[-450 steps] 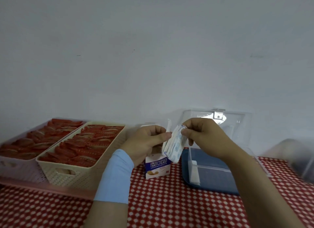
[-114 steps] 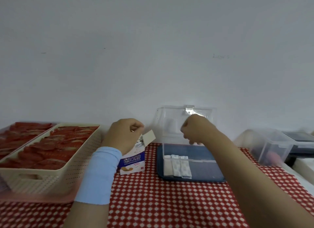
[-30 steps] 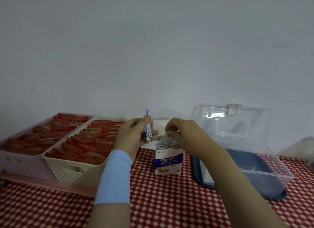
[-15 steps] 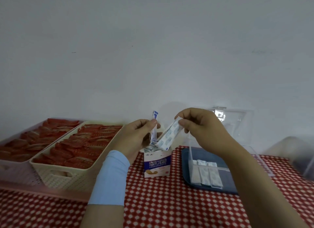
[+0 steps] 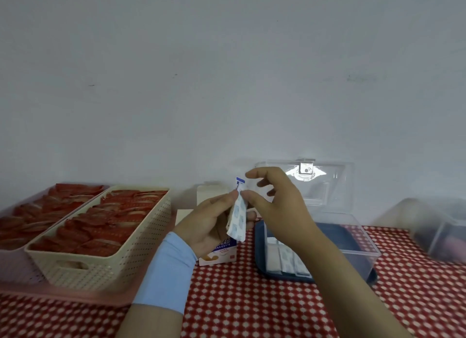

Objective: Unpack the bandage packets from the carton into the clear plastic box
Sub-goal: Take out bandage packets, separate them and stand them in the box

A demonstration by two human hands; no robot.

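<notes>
one bundle, bandage packets (image 5: pixel 238 219) — gripped upright in left hand (image 5: pixel 206 219) above the carton (image 5: pixel 219 252), long axis near vertical. right hand (image 5: pixel 274 201): thumb touches the top end, pinch cannot be told. clear plastic box (image 5: pixel 363 239) lies rightward and below — nearer right hand.

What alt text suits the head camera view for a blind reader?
A left hand grips a bandage packet above a small carton, the right hand touching its top. On the red checked tablecloth: an open clear plastic box holding packets, two baskets of red items.
</notes>
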